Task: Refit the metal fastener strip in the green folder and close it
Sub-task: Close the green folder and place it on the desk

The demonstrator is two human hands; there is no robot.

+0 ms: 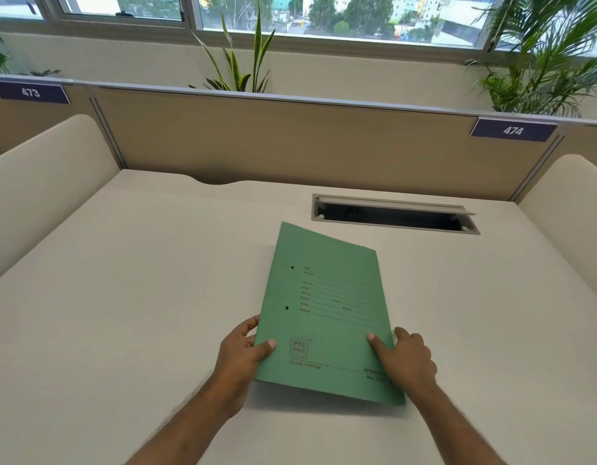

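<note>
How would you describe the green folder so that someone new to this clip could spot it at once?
Start at the cream desk below the partition tag reading 474. The green folder lies closed near its front, held at the near corners by the left hand and right hand. It is the only coloured flat item there, with two punched holes and printed form lines.

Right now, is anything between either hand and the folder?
Nothing visible. Both hands are already on the folder: the left hand grips its near left edge with the thumb on the cover, and the right hand rests on its near right corner. The folder lies closed on the desk; the fastener strip is not in view.
</note>
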